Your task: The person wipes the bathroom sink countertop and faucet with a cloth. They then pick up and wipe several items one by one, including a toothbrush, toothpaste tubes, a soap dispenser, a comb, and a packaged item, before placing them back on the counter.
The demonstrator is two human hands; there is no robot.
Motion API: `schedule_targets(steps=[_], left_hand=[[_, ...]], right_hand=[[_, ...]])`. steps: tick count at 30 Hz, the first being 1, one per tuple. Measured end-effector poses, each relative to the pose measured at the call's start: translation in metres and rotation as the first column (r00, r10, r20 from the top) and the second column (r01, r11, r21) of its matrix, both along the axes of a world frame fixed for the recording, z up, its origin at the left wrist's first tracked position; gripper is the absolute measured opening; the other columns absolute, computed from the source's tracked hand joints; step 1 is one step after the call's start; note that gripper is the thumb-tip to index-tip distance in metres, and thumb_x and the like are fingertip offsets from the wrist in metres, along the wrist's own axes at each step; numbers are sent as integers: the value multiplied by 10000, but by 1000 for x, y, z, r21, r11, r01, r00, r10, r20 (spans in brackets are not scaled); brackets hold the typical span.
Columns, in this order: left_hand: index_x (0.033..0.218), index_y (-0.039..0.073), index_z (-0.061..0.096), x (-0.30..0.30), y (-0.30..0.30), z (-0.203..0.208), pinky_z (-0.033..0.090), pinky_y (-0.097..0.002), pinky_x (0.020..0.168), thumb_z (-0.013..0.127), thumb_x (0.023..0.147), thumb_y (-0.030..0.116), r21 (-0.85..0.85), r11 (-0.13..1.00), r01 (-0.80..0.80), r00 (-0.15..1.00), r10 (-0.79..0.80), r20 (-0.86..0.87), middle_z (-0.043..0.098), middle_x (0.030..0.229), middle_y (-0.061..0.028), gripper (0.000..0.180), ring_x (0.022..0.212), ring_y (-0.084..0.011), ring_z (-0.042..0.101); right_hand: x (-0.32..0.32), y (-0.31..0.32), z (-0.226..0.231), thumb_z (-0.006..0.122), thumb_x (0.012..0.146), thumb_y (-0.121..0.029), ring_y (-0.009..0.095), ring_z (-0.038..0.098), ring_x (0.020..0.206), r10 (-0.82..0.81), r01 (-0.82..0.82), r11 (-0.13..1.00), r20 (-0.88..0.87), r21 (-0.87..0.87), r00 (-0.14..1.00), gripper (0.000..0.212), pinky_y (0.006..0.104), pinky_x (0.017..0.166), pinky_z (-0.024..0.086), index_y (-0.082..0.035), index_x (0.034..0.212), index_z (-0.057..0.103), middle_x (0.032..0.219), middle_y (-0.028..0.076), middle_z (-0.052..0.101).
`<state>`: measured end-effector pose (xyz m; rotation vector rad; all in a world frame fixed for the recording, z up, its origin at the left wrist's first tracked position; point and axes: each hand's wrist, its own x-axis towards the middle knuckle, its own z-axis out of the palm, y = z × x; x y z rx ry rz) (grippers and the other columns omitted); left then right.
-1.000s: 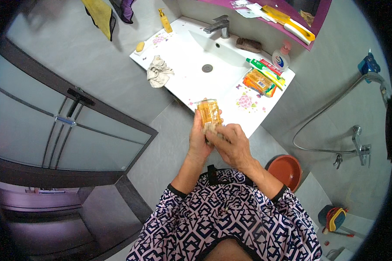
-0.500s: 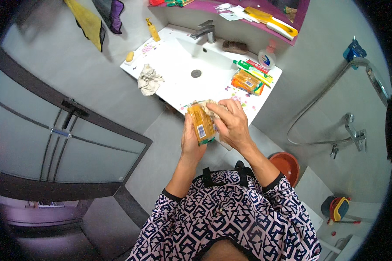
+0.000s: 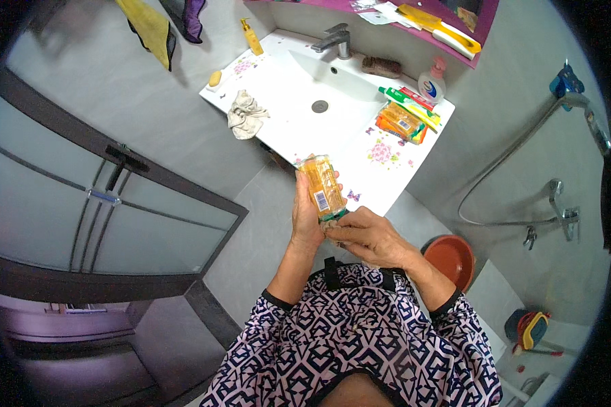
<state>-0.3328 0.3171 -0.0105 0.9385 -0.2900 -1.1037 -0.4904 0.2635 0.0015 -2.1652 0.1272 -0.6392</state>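
Holding orange packet [image 3: 322, 188] upright above sink [image 3: 299, 88] front edge | left hand [image 3: 307, 216] wrapped around its back, fingers closed on it | right hand [image 3: 366, 234] pinching its lower end | rag [image 3: 245, 114] on sink

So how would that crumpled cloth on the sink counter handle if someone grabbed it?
The crumpled cloth would probably flop and drape, since it lies in soft folds. It looks light and unlikely to roll or slide off the white sink counter.

I count one orange packet [image 3: 321, 186] in my two hands (left [image 3: 307, 220], right [image 3: 366, 234]), one crumpled cloth [image 3: 246, 114], one pump bottle [image 3: 430, 83], one red basin [image 3: 451, 258].
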Motion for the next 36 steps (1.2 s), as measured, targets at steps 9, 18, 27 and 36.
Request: schedule_targets(steps=[9,18,27,36], left_hand=[[1387,107,345,-26,-17,19,485,-346,920,150,988,554,-3,1000,5,1000,-5,-9,528,1201,-68,630,1136,-207,530],[1299,104,402,-3,-4,3,566,-324,722,327,1006,420,56,993,-104,985,95,141,553,1048,-102,438,907,-186,616],[1238,100,485,-6,-12,-10,519,-328,790,362,1010,383,65,997,-40,979,52,-199,592,1032,-49,383,939,-175,598],[1018,145,537,-18,-6,6,383,-175,400,445,991,364,70,995,70,988,-60,-139,524,778,39,239,539,-38,480]], right_hand=[[49,-30,24,625,740,-55,258,542,863,-454,496,833,211,-244,866,337,354,735,484,-125,1068,662,971,54,611],[-6,-7,9,619,744,-51,251,549,890,16,-21,999,-131,-37,991,338,355,766,480,-151,1062,676,998,36,614],[5,-21,11,634,692,78,254,565,923,-400,418,909,285,-2,871,463,335,807,463,-93,1121,667,1022,77,618],[40,-38,-1,621,725,44,241,542,911,-493,506,860,346,58,798,386,334,781,459,-74,1089,676,1002,97,608]])
